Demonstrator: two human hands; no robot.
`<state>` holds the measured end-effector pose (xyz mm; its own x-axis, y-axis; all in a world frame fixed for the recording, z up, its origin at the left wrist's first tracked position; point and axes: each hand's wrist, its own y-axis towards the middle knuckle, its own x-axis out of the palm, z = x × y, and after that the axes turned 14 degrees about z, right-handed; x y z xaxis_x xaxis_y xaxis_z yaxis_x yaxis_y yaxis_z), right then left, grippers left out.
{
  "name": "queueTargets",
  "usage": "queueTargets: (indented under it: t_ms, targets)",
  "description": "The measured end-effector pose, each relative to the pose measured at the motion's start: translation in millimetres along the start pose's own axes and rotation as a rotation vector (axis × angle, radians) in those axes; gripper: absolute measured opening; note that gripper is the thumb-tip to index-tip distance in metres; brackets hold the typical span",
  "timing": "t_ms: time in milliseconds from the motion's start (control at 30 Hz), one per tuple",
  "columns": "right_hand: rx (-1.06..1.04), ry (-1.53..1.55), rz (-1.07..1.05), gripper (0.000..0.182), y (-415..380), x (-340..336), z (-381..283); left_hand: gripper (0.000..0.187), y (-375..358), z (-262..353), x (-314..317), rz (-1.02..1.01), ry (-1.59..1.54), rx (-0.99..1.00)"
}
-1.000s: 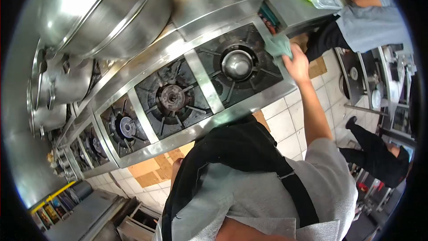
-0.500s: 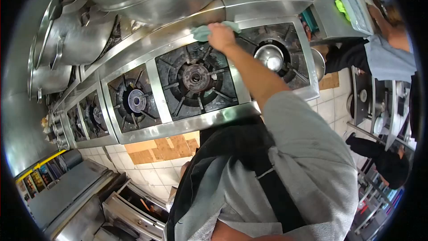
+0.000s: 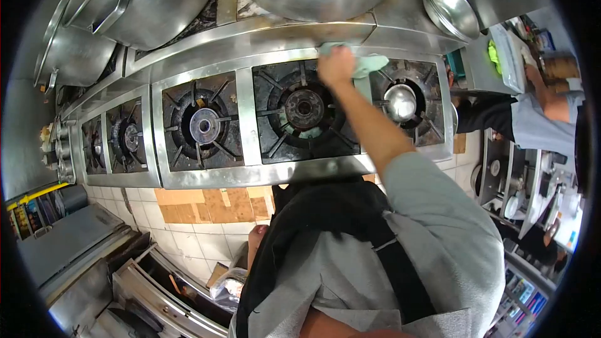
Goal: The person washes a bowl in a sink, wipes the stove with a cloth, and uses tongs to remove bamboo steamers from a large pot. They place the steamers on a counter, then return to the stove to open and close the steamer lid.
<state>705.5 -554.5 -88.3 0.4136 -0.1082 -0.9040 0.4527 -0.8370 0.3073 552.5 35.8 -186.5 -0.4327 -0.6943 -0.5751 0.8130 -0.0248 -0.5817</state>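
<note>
Your right hand reaches out at full stretch and presses flat on a green cloth, pinning it against the steel ledge at the back of the stove, just beyond the burner. Your left hand hangs low by your apron, apparently empty; whether open or curled I cannot tell.

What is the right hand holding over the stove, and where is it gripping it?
The right hand holds a green cloth, bunched under the palm against the steel ledge behind the burners; one end trails free to the side. The left hand is barely in view.
</note>
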Motion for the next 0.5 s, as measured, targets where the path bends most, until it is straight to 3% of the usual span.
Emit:
queueTargets:
  t_ms: [67,100,133,200,267,300,333,367,400,433,467,500]
  targets:
    - [-0.210,0.260,0.065,0.039,-33,25,-39,0.023,12,-59,7,-0.169,0.168,-0.015]
    - [-0.467,0.145,0.130,0.040,-49,50,-55,0.026,36,-130,33,-0.303,-0.463,-0.092]
    - [-0.516,0.108,-0.165,0.042,-49,20,-73,0.026,38,-134,30,-0.313,-0.458,-0.087]
    - [-0.562,0.250,-0.107,0.029,-47,18,-69,0.028,32,-111,13,-0.195,0.140,0.045]
    - [-0.855,0.186,-0.007,0.026,-23,16,-21,0.031,37,-94,9,-0.102,0.262,0.136]
    - [-0.858,0.197,0.020,0.024,-14,11,1,0.032,17,-34,-6,-0.032,0.129,0.101]
    - [-0.657,0.027,-0.234,0.023,4,-7,7,0.033,3,24,-20,-0.081,0.349,0.095]
    - [-0.616,0.059,-0.075,0.025,7,8,41,0.033,-4,41,-24,-0.051,0.078,0.064]
    - [-0.449,-0.135,-0.120,0.025,11,-16,30,0.033,2,48,-21,-0.013,0.085,-0.013]
    - [-0.336,-0.027,-0.131,0.026,22,-12,24,0.033,9,32,-19,0.009,0.091,0.074]
    - [-0.209,0.079,-0.150,0.027,24,-7,15,0.033,18,14,-11,-0.003,0.013,0.004]
    - [-0.288,0.234,-0.119,0.028,20,-11,-8,0.033,17,9,-13,-0.021,0.005,-0.006]
